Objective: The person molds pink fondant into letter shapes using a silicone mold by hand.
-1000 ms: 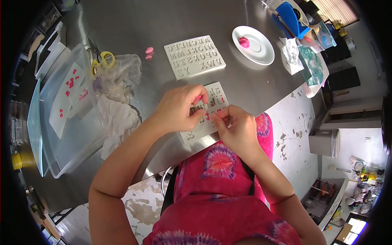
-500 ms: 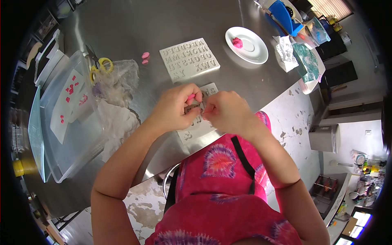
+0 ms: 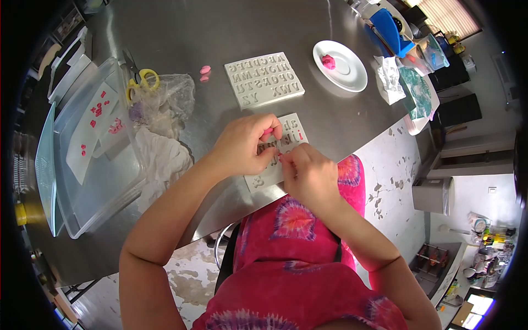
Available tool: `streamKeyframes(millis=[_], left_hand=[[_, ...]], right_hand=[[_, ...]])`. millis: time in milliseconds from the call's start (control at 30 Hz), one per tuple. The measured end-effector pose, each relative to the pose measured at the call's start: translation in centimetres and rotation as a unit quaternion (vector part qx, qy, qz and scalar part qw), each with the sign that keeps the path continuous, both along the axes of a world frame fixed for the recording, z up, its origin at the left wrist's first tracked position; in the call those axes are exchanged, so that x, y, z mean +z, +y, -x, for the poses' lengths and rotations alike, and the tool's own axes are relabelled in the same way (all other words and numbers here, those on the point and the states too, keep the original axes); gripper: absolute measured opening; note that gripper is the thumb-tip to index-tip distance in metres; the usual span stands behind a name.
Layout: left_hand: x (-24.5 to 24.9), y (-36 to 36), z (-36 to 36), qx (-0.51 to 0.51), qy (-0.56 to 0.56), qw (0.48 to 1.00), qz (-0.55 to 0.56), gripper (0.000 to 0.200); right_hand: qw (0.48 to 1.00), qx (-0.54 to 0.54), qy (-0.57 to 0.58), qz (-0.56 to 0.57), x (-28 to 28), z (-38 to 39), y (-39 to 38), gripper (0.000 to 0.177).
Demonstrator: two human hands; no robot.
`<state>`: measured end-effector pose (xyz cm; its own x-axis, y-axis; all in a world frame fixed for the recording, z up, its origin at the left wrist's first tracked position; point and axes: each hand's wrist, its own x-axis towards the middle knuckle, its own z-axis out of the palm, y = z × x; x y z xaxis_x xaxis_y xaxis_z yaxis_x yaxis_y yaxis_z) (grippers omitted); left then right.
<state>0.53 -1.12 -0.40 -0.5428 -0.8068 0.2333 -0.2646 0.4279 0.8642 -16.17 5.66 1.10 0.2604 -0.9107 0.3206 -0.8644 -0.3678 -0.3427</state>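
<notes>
My left hand (image 3: 245, 146) is curled over the small lowercase letter mould (image 3: 264, 181), with a lump of pink fondant (image 3: 268, 132) held against its bent fingers. Close beside it, my right hand (image 3: 312, 175) pinches what looks like a tiny bit of the same pink fondant at its fingertips, near the left thumb. Both hands hide the middle of the mould. One letter cavity near the mould's right edge shows a pink filling (image 3: 301, 135). Beyond the hands lies a larger capital letter mould (image 3: 264, 80), its visible cavities unfilled.
A white saucer (image 3: 352, 77) bears a pink lump (image 3: 328, 61). Two pink pieces (image 3: 205, 70) lie on the metal table (image 3: 220, 33). Leftward are yellow-handled scissors (image 3: 148, 80), a plastic bag (image 3: 176, 96), a white cloth (image 3: 162, 159) and a clear tub (image 3: 104, 203) holding paper with pink letters.
My right hand has turned and drawn back a little toward me, uncovering the pink-filled letter. My left hand still holds the fondant over the mould. The whole view has shifted slightly.
</notes>
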Motion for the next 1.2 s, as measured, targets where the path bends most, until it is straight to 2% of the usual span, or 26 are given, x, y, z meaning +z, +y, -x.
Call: streamKeyframes(millis=[33, 100, 200, 267, 300, 367, 400, 467, 500, 567, 767, 900, 967, 1000, 1067, 1200], left_hand=[[0.1, 0.0, 0.0, -0.003, -0.014, 1.0, 0.01, 0.027], [0.1, 0.0, 0.1, -0.009, -0.03, 0.999, 0.021, 0.028], [0.0, 0.0, 0.1, -0.004, -0.03, 0.998, 0.055, 0.029], [-0.2, 0.0, 0.2, -0.006, -0.013, 0.998, 0.069, 0.028], [-0.2, 0.1, 0.1, -0.005, -0.012, 0.998, 0.068, 0.028], [-0.1, 0.1, 0.1, -0.006, -0.01, 1.0, 0.019, 0.028], [-0.2, 0.1, 0.1, -0.006, -0.01, 1.0, 0.019, 0.028], [-0.3, 0.1, 0.1, -0.003, -0.005, 1.0, 0.008, 0.027], [-0.3, 0.0, 0.1, -0.003, -0.006, 1.0, 0.007, 0.027], [-0.3, 0.1, 0.2, -0.001, -0.01, 1.0, 0.007, 0.027], [-0.5, 0.1, 0.3, 0.006, -0.016, 0.999, 0.036, 0.024], [-0.3, 0.1, 0.0, 0.01, -0.02, 0.999, 0.031, 0.027], [-0.2, 0.0, 0.0, 0.004, -0.012, 1.0, 0.02, 0.026], [-0.2, 0.0, 0.0, 0.005, -0.011, 1.0, 0.021, 0.026], [-0.5, 0.0, 0.1, 0.003, -0.002, 0.999, 0.054, 0.026], [-0.6, 0.0, 0.2, 0.005, 0.011, 0.999, 0.052, 0.026]], right_hand=[[0.998, 0.007, 0.031, 0.059, -0.2, -0.3, 0.3, 0.013], [0.996, 0.011, 0.066, 0.064, -0.2, -0.3, 0.6, 0.015], [0.997, -0.001, 0.032, 0.063, -0.1, 0.0, 0.9, 0.011], [0.999, -0.008, -0.047, 0.001, 0.2, 0.5, 1.3, 0.008], [0.999, -0.007, -0.047, 0.0, 0.3, 0.7, 1.5, 0.008], [0.998, 0.018, -0.047, 0.024, 0.5, 1.1, 1.7, 0.023], [0.998, 0.018, -0.046, 0.023, 0.5, 1.2, 1.7, 0.023], [0.997, 0.066, 0.012, 0.044, 0.4, 1.2, 1.7, 0.032], [0.997, 0.066, 0.011, 0.043, 0.6, 1.1, 1.8, 0.032], [0.987, 0.078, 0.135, 0.027, 1.4, 0.5, 2.1, 0.032], [0.962, 0.092, 0.257, -0.019, 2.1, -1.5, 2.5, 0.032], [0.963, 0.091, 0.249, -0.039, 2.2, -1.1, 3.2, 0.036], [0.98, 0.096, 0.171, 0.024, 2.1, -0.2, 3.2, 0.032], [0.98, 0.097, 0.172, 0.026, 2.0, 0.2, 3.1, 0.032], [0.989, 0.098, 0.101, -0.035, 1.9, 0.9, 2.8, 0.037], [0.989, 0.107, 0.105, -0.016, 1.4, 0.7, 2.2, 0.038]])
